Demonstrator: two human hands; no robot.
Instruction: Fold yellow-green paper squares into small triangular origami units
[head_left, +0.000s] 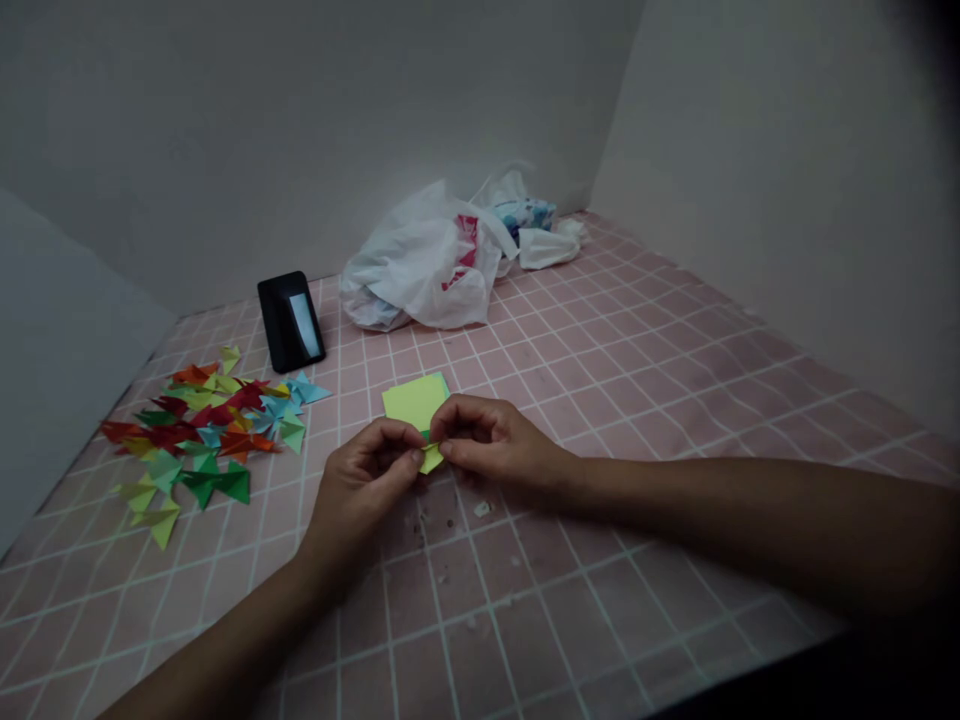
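Note:
Between my two hands is a small folded yellow paper (430, 460). My left hand (373, 470) pinches its left side with thumb and forefinger. From the right, my right hand (491, 445) pinches the other side, fingers closed and partly hiding the paper. Just behind the hands lies a stack of square paper sheets (412, 400), yellow-green on top, with a bluish-green edge showing. Off to the left, a pile of folded paper pieces (210, 420) in red, orange, yellow, green and light blue is spread on the cloth.
A black phone (291, 325) lies behind the paper pile. White plastic bags (427, 265) with red print sit against the back wall, a blue-patterned packet (529, 215) beside them. Small scraps (482, 509) dot the pink checked tablecloth (675, 400). Walls enclose the left, back and right.

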